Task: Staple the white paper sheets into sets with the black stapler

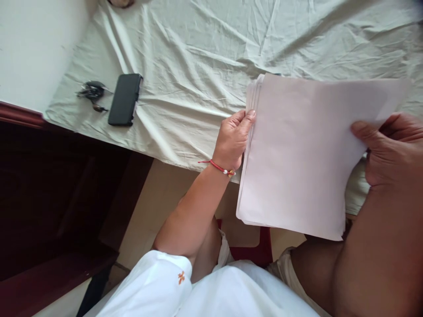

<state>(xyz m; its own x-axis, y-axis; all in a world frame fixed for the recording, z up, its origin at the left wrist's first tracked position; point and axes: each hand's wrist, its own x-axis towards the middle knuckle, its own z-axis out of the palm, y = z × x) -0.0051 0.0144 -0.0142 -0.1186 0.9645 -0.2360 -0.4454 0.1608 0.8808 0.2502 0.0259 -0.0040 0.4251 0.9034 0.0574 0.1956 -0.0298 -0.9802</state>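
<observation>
A stack of white paper sheets (297,154) is held up over the near edge of the cloth-covered table. My left hand (234,134) pinches the stack's left edge, thumb on top, where several sheet edges fan slightly apart. On the other side my right hand (393,143) grips the right edge, its thumb pressing on the top sheet. The paper bends near that thumb, and its lower right part curves. No print shows on the top sheet. The fingers under the paper are hidden.
A black phone-like case (124,99) lies on the wrinkled pale tablecloth (185,79) to the left. Beside it is a bunch of keys or similar small dark items (93,92). Dark wooden furniture (49,189) stands at lower left, and a red seat (254,252) shows below me.
</observation>
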